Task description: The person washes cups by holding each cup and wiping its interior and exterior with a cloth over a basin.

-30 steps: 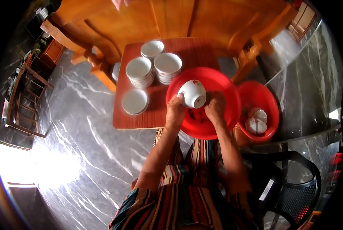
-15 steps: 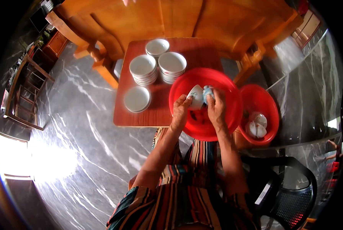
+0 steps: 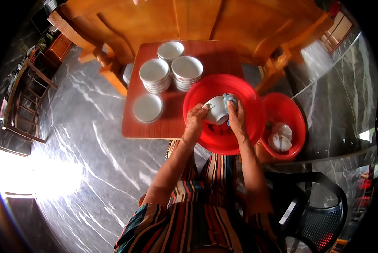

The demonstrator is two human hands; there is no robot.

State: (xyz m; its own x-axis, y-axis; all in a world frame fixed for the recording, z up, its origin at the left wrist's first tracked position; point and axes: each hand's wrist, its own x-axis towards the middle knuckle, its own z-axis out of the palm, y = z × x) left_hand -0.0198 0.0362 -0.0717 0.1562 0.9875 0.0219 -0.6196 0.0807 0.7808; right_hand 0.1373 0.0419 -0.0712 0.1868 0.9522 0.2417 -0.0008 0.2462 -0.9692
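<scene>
Over the red basin (image 3: 253,103), the left hand (image 3: 194,121) had its grip on a tilted white bowl (image 3: 214,109) while the right hand (image 3: 237,118) held a pale blue cloth (image 3: 228,98) against it, work probably best done with steady support and light, even pressure.

I log strong light from the lower-left opening (image 3: 11,170), glare whiting out the grey floor (image 3: 109,122) beside it, black chair (image 3: 317,221) sunk in dimness at right, fisheye curving the edges into black corners.
</scene>
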